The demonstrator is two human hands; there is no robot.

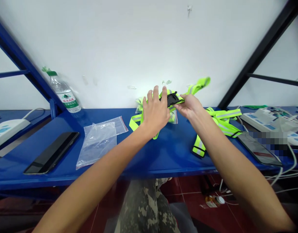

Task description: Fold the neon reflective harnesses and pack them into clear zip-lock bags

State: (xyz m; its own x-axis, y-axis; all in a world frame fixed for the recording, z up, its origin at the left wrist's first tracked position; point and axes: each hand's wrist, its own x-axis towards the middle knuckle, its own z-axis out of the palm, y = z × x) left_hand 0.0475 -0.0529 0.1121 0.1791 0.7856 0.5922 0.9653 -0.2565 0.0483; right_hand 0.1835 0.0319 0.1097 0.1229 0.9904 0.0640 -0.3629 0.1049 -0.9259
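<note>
We hold a black plastic buckle [172,99] up just above the shelf, on a tangle of neon-yellow reflective straps [221,118] with grey stripes. Our right hand [187,106] pinches the buckle's right end and the strap beside it between thumb and fingers. Our left hand [155,111] stands spread, its fingers pointing up, with the thumb against the buckle's left end. More of the straps hang under and around both hands, and one loop lies on the shelf to the right.

The shelf [149,155] is blue steel. Left of the straps lies a clear plastic bag [97,144], and behind it a water bottle [63,92] leans on the white wall [115,42]. Further left are a dark phone [51,152] and a white power strip [8,131]. To the right, a second phone [258,149] lies near another power strip [267,118], with white cables [284,171] trailing off the edge. A blue upright [22,55] and a black upright [260,55] slant up at either side. Below the shelf we see our camouflage trousers [144,207] and a dark red tiled floor [187,200].
</note>
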